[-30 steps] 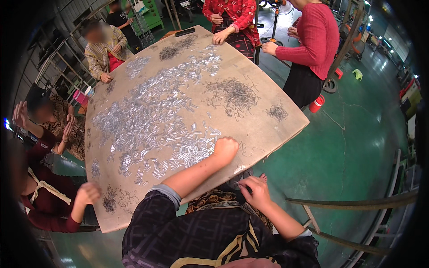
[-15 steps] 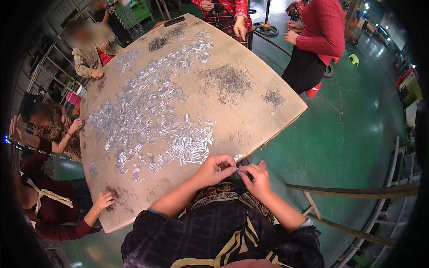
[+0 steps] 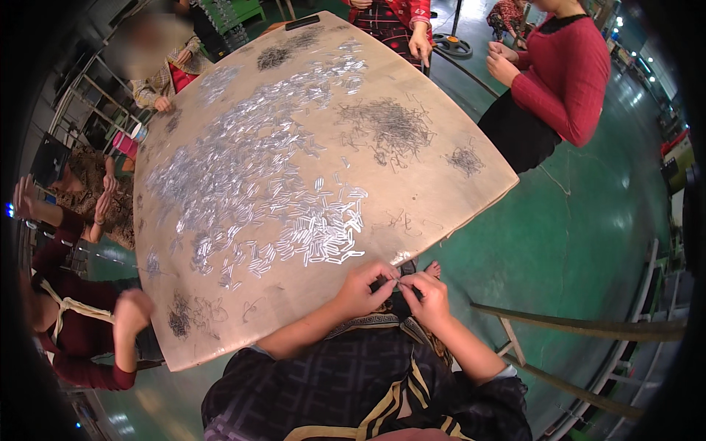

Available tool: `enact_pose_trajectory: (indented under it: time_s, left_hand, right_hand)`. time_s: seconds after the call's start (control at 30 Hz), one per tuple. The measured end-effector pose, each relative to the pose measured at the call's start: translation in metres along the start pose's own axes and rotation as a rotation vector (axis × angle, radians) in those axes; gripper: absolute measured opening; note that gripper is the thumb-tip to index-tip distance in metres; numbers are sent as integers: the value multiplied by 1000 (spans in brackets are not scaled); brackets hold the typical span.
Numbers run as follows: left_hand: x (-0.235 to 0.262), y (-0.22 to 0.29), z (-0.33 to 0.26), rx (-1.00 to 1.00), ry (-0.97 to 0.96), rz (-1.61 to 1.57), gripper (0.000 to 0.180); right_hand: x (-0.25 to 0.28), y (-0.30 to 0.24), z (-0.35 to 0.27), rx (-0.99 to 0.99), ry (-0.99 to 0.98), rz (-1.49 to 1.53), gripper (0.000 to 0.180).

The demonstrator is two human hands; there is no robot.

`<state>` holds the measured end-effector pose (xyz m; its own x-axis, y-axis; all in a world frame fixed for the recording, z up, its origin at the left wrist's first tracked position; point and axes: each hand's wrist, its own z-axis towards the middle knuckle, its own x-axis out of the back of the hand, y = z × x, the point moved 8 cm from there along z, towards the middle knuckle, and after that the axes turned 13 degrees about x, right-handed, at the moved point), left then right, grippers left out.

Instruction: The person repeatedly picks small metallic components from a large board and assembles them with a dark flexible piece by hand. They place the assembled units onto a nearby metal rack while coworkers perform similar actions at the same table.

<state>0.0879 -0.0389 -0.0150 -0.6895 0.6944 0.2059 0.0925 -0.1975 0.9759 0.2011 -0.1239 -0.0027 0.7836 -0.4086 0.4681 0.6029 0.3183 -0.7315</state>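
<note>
Co-worker's hand [image 3: 133, 312] now raised off wire pile [image 3: 179, 320], lower left of frame. Table [image 3: 456, 202] fills centre, silver pieces [image 3: 316, 231] spread across. Lower centre: left hand [image 3: 364, 289] and right hand [image 3: 429, 298] pinch tiny piece [image 3: 398, 281] between fingertips. Piece probably light, stiff, slick; best held near ends.

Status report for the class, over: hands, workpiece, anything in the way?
Left hand, right hand: fingertips close together, pinching a small piece, too tiny to identify. Silvery pieces spread across the table beyond. Nothing seen blocking either hand.
</note>
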Motion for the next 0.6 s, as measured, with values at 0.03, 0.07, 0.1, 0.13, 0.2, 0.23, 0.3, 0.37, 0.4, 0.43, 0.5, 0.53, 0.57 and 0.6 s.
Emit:
enact_pose_trajectory:
  time_s: [0.03, 0.07, 0.1, 0.13, 0.2, 0.23, 0.3, 0.37, 0.4, 0.43, 0.5, 0.53, 0.57, 0.6]
  left_hand:
    - [-1, -1, -4, -31, 22, -14, 11]
    - [-4, -2, -7, -20, -10, 28, 15]
    - [-3, 3, -9, -70, -5, 77, 16]
    - [-4, 12, -11, -122, -3, 121, 17]
    - [-4, 22, -15, -190, -1, 167, 19]
    - [-4, 24, -16, -211, 2, 187, 20]
    - [-4, 26, -19, -254, 6, 224, 21]
    - [-4, 28, -22, -280, 15, 264, 22]
    - [-4, 28, -24, -293, 19, 284, 23]
    - [-3, 29, -25, -304, 33, 292, 23]
    - [-3, 32, -27, -333, 43, 307, 24]
    - [-3, 32, -27, -336, 49, 308, 24]
    - [-2, 33, -28, -338, 54, 308, 24]
    - [-2, 34, -28, -341, 58, 308, 25]
  right_hand:
    - [0, 1, 0, -2, -8, 16, 12]
    - [0, 2, 0, -4, -17, 33, 12]
    - [0, 3, 0, -2, -19, 76, 11]
    - [3, 5, -1, -3, -20, 114, 10]
    - [6, 12, -1, -29, -3, 155, 7]
    - [7, 17, 0, -50, 25, 132, 6]
    - [-1, 33, 2, -145, -11, 26, 8]
    - [-14, 30, 17, -24, -79, -15, 12]
    - [-22, 29, 24, 36, -112, -36, 13]
    - [-32, 30, 31, 92, -149, -57, 15]
    - [-51, 31, 41, 194, -209, -107, 19]
    - [-60, 29, 48, 237, -225, -102, 21]
    - [-70, 31, 51, 271, -246, -118, 21]
    - [-82, 34, 53, 305, -265, -134, 20]
